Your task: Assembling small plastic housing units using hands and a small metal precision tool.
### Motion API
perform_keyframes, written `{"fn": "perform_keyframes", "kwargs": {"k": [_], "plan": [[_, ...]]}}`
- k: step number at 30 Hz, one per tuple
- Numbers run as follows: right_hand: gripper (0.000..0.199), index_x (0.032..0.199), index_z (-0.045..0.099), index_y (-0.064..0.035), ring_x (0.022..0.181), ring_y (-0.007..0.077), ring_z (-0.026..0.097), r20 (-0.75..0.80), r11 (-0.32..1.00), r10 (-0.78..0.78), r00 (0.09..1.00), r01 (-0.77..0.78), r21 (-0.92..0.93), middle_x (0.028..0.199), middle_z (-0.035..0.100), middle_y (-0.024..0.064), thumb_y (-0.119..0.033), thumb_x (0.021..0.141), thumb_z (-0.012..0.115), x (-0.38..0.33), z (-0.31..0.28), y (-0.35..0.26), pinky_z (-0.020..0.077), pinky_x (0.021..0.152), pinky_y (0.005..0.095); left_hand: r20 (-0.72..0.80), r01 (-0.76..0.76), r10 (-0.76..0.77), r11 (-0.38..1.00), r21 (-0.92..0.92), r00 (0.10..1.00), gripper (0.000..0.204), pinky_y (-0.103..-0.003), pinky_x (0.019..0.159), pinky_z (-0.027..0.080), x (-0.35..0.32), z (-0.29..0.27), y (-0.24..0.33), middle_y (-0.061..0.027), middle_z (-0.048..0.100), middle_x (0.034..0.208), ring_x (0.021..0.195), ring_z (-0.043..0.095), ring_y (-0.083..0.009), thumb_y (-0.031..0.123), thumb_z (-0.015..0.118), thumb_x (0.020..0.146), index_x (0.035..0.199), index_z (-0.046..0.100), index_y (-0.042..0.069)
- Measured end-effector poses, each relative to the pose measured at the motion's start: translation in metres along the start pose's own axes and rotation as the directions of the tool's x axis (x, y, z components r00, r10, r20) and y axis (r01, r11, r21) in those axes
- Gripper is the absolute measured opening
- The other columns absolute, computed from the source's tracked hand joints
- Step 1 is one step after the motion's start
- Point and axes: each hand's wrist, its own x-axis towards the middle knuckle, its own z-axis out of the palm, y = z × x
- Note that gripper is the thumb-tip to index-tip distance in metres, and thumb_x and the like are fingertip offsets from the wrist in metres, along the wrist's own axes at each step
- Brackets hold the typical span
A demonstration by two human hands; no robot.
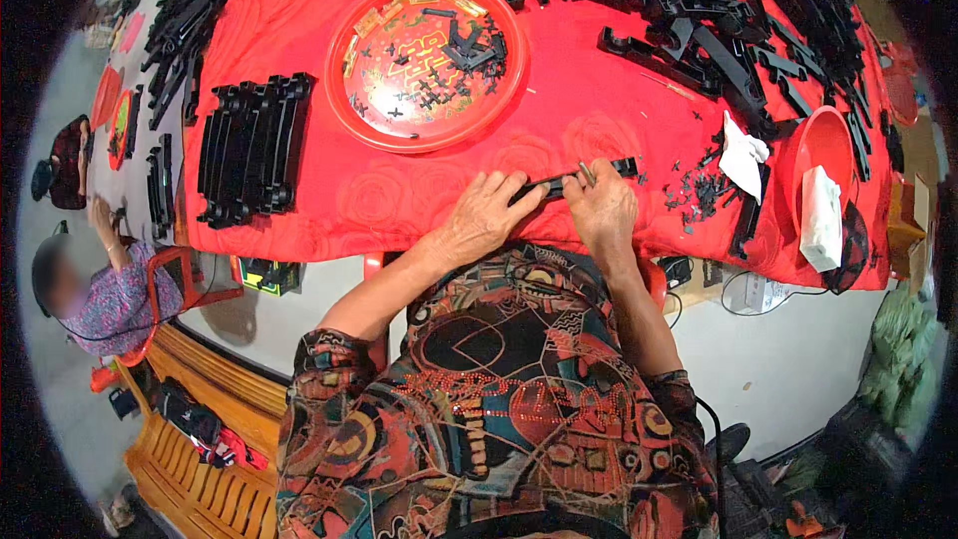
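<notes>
A long black plastic part (pixel 623 168) lies across the red cloth close to my body. My left hand (pixel 481 216) grips its left end, with the fingers curled over it. My right hand (pixel 604 208) is closed at its right side, pinching a thin metallic stick-like tool (pixel 587 174) that points up from the fingers. The tool's exact kind is too small to make out. To the right of my right hand, small black plastic pieces (pixel 699 195) are scattered. Farther off, a round red tray (pixel 344 115) holds small black cross-shaped pieces and yellowish strips.
A row of long black parts (pixel 254 150) lies at left. Black parts (pixel 689 30) are heaped at the far right. A white tissue (pixel 743 155), a red bowl (pixel 830 135) and a white tissue pack (pixel 821 220) sit at right. Another person (pixel 110 289) sits far left near a wooden bench (pixel 200 469).
</notes>
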Motion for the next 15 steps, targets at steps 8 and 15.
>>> {"fn": "perform_keyframes", "kwargs": {"k": [8, 15], "plan": [[0.023, 0.079, 0.054, -0.0005, 0.069, 0.0387, 0.060, -0.051, 0.999, -0.032, 0.998, 0.034, 0.034, 0.074, 0.061, 0.0185, -0.020, 0.075, 0.065, -0.001, 0.002, 0.007, 0.0448, 0.061, 0.0474, 0.033, 0.033, -0.033, 0.999, -0.011, 0.999, 0.045, -0.037, 0.072, 0.042, 0.007, -0.004, 0.003, -0.0111, 0.051, 0.103, 0.085, 0.050, -0.0259, 0.009, 0.055, 0.076, 0.121, 0.055, 0.010], [0.021, 0.078, 0.053, -0.0013, 0.066, 0.0355, 0.059, -0.043, 0.992, -0.052, 0.998, 0.056, 0.113, 0.072, 0.059, 0.0158, -0.018, 0.074, 0.066, -0.002, 0.004, 0.010, 0.0446, 0.059, 0.0445, 0.123, 0.034, -0.022, 0.994, -0.100, 0.992, 0.038, -0.037, 0.073, 0.042, 0.014, -0.012, -0.002, -0.0108, 0.049, 0.099, 0.086, 0.049, -0.0256, 0.011, 0.050, 0.080, 0.118, 0.055, 0.009]]}}
